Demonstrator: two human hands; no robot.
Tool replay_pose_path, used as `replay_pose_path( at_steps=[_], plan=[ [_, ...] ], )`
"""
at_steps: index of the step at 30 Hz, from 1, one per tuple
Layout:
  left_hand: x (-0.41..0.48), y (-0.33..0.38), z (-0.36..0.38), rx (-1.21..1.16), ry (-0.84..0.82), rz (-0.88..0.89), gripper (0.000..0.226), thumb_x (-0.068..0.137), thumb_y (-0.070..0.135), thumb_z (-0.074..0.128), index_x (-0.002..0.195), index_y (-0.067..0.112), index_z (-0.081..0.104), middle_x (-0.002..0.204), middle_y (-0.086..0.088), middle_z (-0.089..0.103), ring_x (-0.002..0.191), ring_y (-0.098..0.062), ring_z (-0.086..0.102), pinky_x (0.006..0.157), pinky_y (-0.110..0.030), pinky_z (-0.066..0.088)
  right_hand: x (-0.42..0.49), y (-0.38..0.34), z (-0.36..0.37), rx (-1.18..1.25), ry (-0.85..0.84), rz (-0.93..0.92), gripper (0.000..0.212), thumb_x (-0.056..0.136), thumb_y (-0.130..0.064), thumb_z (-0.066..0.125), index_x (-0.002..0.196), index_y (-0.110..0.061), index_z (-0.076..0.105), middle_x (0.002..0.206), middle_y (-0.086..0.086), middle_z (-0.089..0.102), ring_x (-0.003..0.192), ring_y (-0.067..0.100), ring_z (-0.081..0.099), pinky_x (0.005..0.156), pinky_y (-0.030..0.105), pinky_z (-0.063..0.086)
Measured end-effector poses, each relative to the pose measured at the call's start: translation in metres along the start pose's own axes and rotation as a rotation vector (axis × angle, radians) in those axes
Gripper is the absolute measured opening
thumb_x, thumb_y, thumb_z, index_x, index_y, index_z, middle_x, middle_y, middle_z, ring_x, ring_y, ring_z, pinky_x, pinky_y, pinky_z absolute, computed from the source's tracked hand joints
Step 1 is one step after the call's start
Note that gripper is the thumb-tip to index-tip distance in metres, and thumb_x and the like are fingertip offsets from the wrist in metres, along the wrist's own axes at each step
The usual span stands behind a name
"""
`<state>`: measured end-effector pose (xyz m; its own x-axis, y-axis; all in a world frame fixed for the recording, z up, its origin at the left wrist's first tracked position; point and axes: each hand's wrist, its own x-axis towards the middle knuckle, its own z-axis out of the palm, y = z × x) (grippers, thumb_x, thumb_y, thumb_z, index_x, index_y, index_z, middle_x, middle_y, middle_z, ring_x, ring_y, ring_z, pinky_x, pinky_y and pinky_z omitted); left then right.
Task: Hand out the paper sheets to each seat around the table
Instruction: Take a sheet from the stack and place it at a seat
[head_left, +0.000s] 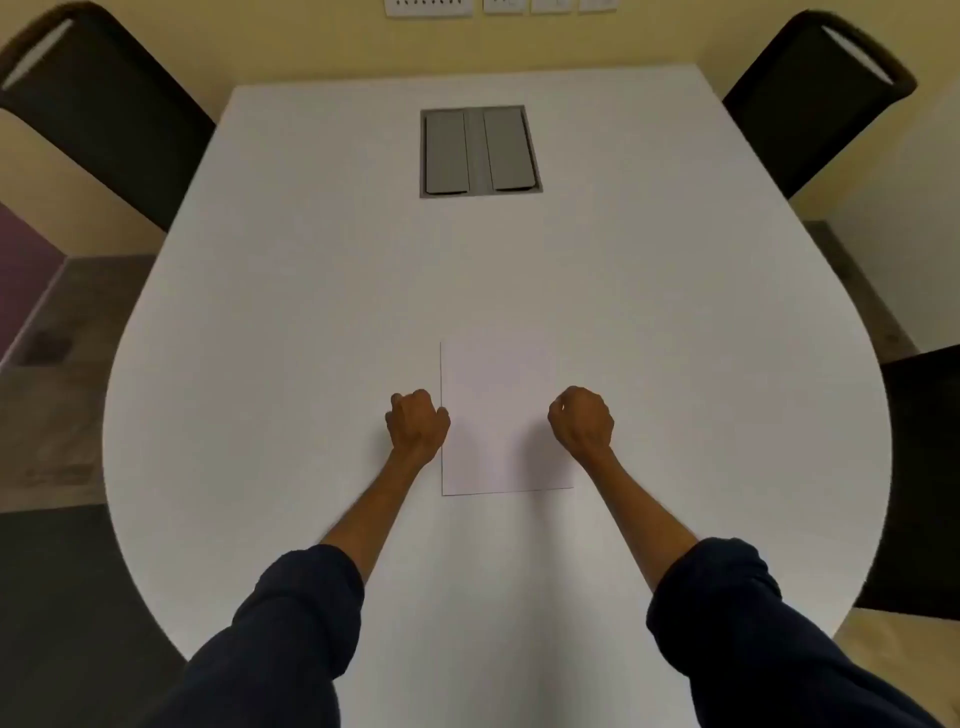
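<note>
White paper (498, 405), one sheet or a thin stack, lies near-centre on a white table (291, 291), seemingly squared for handing out. The left hand (417, 422) and right hand (582, 421) sit at its side edges, fingers curled; whether they pinch it, I cannot tell. Dark chairs (104, 104) stand at the far corners. No writing is readable.

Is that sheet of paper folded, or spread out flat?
Spread flat. The paper lies on the table as one full rectangle, its edges straight, with no crease or lifted corner showing.
</note>
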<state>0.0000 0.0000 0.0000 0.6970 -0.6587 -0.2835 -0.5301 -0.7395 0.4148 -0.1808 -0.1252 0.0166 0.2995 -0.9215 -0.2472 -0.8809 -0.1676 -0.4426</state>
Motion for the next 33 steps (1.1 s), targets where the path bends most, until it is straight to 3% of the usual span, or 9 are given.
replay_pose_path(
  at_steps=[2, 7, 16, 21, 27, 33],
  plan=[
    [0.002, -0.003, 0.008, -0.017, -0.06, -0.06, 0.039, 0.095, 0.026, 0.055, 0.118, -0.005, 0.057, 0.126, -0.022, 0.055, 0.127, -0.035, 0.04, 0.095, -0.043, 0.043, 0.002, 0.006, 0.008, 0.008, -0.046, 0.061, 0.025, 0.091, -0.01, 0.05, 0.104, -0.001, 0.068, 0.108, 0.013, 0.07, 0.101, 0.031, 0.065, 0.079, 0.033, 0.049],
    [0.01, -0.009, 0.032, -0.047, -0.114, -0.098, 0.037, 0.093, 0.027, 0.059, 0.111, -0.006, 0.058, 0.129, -0.023, 0.049, 0.127, -0.036, 0.039, 0.092, -0.041, 0.045, 0.006, 0.021, 0.035, -0.021, -0.138, 0.089, 0.04, 0.095, -0.024, 0.054, 0.129, -0.004, 0.054, 0.13, 0.015, 0.056, 0.125, 0.032, 0.05, 0.095, 0.039, 0.045],
    [0.02, -0.006, 0.052, -0.146, -0.103, -0.237, 0.032, 0.089, 0.02, 0.061, 0.108, -0.004, 0.056, 0.13, -0.021, 0.045, 0.123, -0.035, 0.042, 0.091, -0.04, 0.044, 0.018, 0.02, 0.066, -0.047, -0.138, 0.197, 0.062, 0.088, -0.039, 0.068, 0.131, 0.0, 0.046, 0.133, 0.016, 0.046, 0.127, 0.032, 0.043, 0.095, 0.045, 0.045],
    [0.023, -0.006, 0.054, -0.196, -0.051, -0.259, 0.038, 0.087, 0.013, 0.061, 0.121, -0.004, 0.056, 0.133, -0.019, 0.046, 0.126, -0.034, 0.043, 0.093, -0.04, 0.045, 0.018, 0.017, 0.073, -0.037, -0.103, 0.236, 0.057, 0.084, -0.03, 0.073, 0.125, -0.001, 0.047, 0.129, 0.015, 0.044, 0.122, 0.031, 0.043, 0.086, 0.042, 0.048],
    [0.023, 0.005, 0.059, -0.221, 0.009, -0.274, 0.038, 0.085, 0.007, 0.063, 0.122, 0.0, 0.059, 0.129, -0.017, 0.054, 0.12, -0.033, 0.052, 0.09, -0.038, 0.047, 0.021, 0.014, 0.076, 0.003, -0.084, 0.287, 0.063, 0.08, -0.021, 0.077, 0.127, 0.0, 0.041, 0.128, 0.014, 0.043, 0.122, 0.031, 0.043, 0.081, 0.041, 0.049],
    [0.019, 0.015, 0.062, -0.187, 0.067, -0.302, 0.015, 0.079, -0.008, 0.056, 0.091, -0.007, 0.064, 0.1, -0.021, 0.068, 0.091, -0.033, 0.066, 0.066, -0.037, 0.051, 0.023, 0.012, 0.079, 0.017, -0.095, 0.306, 0.06, 0.081, -0.016, 0.073, 0.131, -0.002, 0.042, 0.132, 0.013, 0.044, 0.125, 0.03, 0.043, 0.089, 0.042, 0.047]
  ],
)
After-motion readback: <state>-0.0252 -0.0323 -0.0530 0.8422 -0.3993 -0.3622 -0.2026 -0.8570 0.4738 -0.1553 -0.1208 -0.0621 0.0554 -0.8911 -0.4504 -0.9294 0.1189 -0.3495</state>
